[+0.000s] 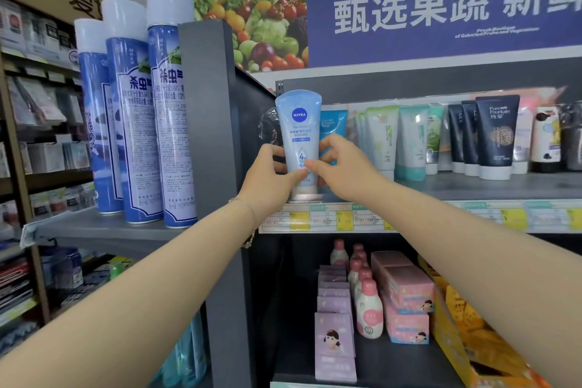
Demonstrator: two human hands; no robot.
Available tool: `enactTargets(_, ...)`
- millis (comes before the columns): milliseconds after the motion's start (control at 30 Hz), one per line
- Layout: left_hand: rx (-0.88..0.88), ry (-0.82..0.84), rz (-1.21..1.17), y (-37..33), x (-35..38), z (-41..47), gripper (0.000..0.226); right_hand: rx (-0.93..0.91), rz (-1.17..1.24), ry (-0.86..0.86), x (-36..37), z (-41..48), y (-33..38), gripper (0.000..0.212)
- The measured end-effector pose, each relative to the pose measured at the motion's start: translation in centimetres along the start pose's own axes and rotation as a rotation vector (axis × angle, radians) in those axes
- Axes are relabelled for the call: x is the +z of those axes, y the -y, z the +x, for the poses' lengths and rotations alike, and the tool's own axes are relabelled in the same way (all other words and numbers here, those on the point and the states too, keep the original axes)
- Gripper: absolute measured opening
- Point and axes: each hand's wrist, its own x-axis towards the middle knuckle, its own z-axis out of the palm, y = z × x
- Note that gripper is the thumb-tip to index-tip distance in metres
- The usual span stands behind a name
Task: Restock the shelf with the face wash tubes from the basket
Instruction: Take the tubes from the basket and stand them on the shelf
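A light-blue Nivea face wash tube (pixel 298 123) stands cap-down at the far left end of the grey shelf (pixel 472 186), against the dark side panel. My left hand (pixel 271 179) grips its lower part from the left, thumb across the front. My right hand (pixel 343 164) pinches the same tube from the right. Behind it stands a brighter blue tube (pixel 333 123). Further right along the shelf stands a row of green, teal and dark navy tubes (pixel 497 135). The basket is out of view.
Three tall blue insecticide spray cans (pixel 170 123) stand on the neighbouring shelf to the left of the dark side panel (pixel 217 135). Price tags (pixel 330 219) line the shelf's front edge. The shelf below holds pink bottles and boxes (pixel 368 309). A produce banner hangs above.
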Motion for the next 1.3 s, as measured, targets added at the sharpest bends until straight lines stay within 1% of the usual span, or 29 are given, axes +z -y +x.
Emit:
enactTargets(167,-0.012,-0.011,0.053,-0.1,0.1,-0.3,0.038,-0.012,-0.042,-0.024,0.1,-0.5,-0.2,0.026)
enactTargets(233,0.021,-0.068,0.125,0.0,0.2,-0.6,0.045,-0.043,-0.114,-0.061,0.1,-0.9,-0.3,0.03)
enactTargets(300,0.091,-0.155,0.2,0.1,0.3,-1.1,0.049,-0.101,-0.21,-0.095,-0.1,-1.5,-0.3,0.029)
enactTargets(367,0.189,-0.22,0.235,-0.1,0.2,-1.6,0.039,-0.191,-0.351,-0.119,-0.5,-2.2,-0.2,0.027)
enactTargets(433,0.293,-0.244,0.295,-0.5,0.1,-2.2,0.028,-0.311,-0.553,-0.124,-1.0,-3.0,-0.2,0.028)
enactTargets(500,0.367,-0.22,0.392,-1.0,0.3,-2.7,0.025,-0.445,-0.715,-0.13,-1.5,-3.9,-0.3,0.027)
enactTargets(567,0.397,-0.162,0.493,-1.7,0.8,-3.4,0.024,-0.539,-0.794,-0.142,-2.0,-4.7,-0.4,0.026)
enactTargets(633,0.461,-0.12,0.644,-2.4,1.4,-4.0,0.02,-0.595,-0.832,-0.166,-2.7,-5.6,-0.7,0.023)
enactTargets(700,0.586,-0.116,0.815,-2.8,2.4,-4.6,0.019,-0.633,-0.837,-0.195,-3.5,-6.4,-1.1,0.02)
enactTargets(767,0.652,-0.113,0.911,-2.9,3.7,-5.2,0.019,-0.648,-0.807,-0.185,-4.6,-7.2,-1.6,0.017)
enactTargets(933,0.626,-0.072,0.911,-3.4,7.9,-7.2,0.022,-0.651,-0.832,-0.135,-8.4,-9.6,-3.6,0.022)
enactTargets(1133,0.57,0.059,0.937,-5.2,13.9,-10.1,0.022,-0.586,-0.854,-0.037,-13.1,-13.0,-6.7,0.026)
enactTargets(1233,0.535,0.091,0.924,-6.3,16.5,-11.2,0.017,-0.53,-0.881,0.041,-15.4,-14.3,-8.0,0.023)
enactTargets(1300,0.503,0.116,0.922,-6.7,18.4,-12.1,0.015,-0.531,-0.87,0.082,-17.2,-15.4,-9.0,0.022)
